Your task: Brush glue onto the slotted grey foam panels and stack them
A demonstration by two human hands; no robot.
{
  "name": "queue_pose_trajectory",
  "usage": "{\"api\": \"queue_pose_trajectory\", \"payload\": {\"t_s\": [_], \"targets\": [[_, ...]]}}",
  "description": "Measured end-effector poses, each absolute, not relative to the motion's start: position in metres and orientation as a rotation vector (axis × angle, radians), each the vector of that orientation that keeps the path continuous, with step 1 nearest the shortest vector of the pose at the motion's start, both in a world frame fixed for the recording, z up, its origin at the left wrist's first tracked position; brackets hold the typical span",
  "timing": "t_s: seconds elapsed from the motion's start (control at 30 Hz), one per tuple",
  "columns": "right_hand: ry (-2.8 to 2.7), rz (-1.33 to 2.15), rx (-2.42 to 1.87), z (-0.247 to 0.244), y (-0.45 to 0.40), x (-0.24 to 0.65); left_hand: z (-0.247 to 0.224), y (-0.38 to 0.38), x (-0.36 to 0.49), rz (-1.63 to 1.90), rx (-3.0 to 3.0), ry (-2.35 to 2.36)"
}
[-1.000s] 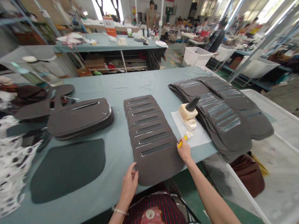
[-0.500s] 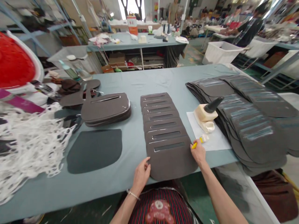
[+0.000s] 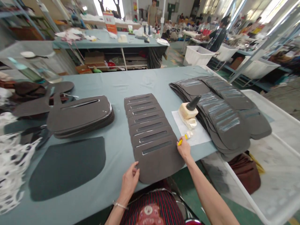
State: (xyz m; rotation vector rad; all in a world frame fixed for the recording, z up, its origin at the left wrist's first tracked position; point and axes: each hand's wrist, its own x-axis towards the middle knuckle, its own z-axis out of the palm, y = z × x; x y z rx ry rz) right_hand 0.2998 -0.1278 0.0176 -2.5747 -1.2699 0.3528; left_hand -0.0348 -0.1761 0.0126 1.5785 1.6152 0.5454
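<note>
A row of overlapping dark brown slotted panels runs up the middle of the table, with shiny edging around the slots. My left hand pinches the left edge of the nearest panel. At that panel's right edge is my right hand, its fingers closed round a yellow-handled brush with whitish bristles. Beside the brush, a cream-coloured block-shaped container with a black nozzle stands on a white sheet.
Slotted panels with glossy streaks are piled at right, beside a white bin. To the left lie another panel stack, a dark green flat piece and white netting-like scraps. People work in the background.
The view has swung to the right, so the table and everything on it appear further left. Both hands stay at the nearest panel's edges, and the brush remains in my right hand.
</note>
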Motion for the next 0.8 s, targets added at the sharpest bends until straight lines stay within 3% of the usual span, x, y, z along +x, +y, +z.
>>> {"api": "queue_pose_trajectory", "payload": {"t_s": [0.6,0.8], "targets": [[-1.323,0.361,-2.702,0.024,-0.123,0.296,0.017,-0.176,-0.035,0.393,1.750,1.658],[-1.351,0.279,-2.710,0.012,-0.123,0.298,0.026,-0.155,-0.037,0.567,1.748,1.744]]}}
